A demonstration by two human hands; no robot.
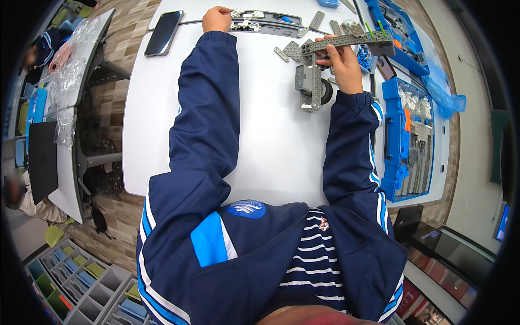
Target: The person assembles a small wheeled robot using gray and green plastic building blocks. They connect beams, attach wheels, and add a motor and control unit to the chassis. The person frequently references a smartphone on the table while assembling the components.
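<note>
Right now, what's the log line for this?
left fingers: at white pieces, grip unclear | right fingers: holding grey beam assembly | phone: on table, left | nearer blue case: parts inside, right

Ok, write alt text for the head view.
The person's right hand holds a gray frame with a black wheel at a white table; the left hand is by small white parts. A phone lies left, open blue boxes right.

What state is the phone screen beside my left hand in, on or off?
Looks off: the phone, left of your left hand, lies face up, dark, nothing lit. Whether it's powered, I can't tell.
</note>
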